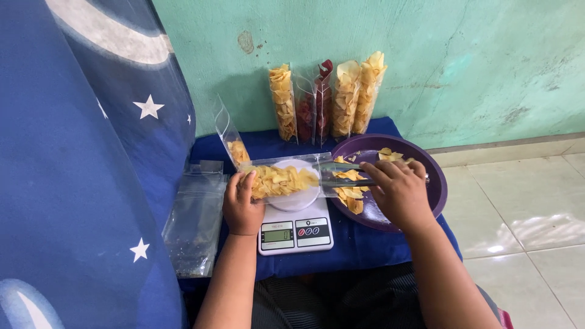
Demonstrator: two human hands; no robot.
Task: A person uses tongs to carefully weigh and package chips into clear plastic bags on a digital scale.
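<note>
Where a dark blue cloth (372,244) covers a low surface set against a worn green wall (463,61), a person sits with both forearms over its near edge. Pale floor tiles (530,207) run off to the right; a blue curtain with white stars (79,183) hangs along the left side.

Near the middle of the cloth, toward the near edge, stands a small white digital scale (295,228). A clear plastic bag of yellow chips (277,180) lies across its round pan, long axis running left to right, open mouth pointing right toward a purple bowl (436,183). The left hand (241,204) is clamped on the bag's closed left end, fingers curled over it.

The right hand (396,192) is closed around metal tongs (344,173), which point left, tips at the bag's mouth with chips between them. The bowl sits just beside the scale at the cloth's right edge, holding loose chips.

Along the far edge, leaning on the wall, stand five filled chip bags (329,100), upright, some yellow and some dark red. A partly filled bag (231,143) tilts at the far left, just behind the scale. A stack of empty clear bags (195,219) lies at the left edge.
</note>
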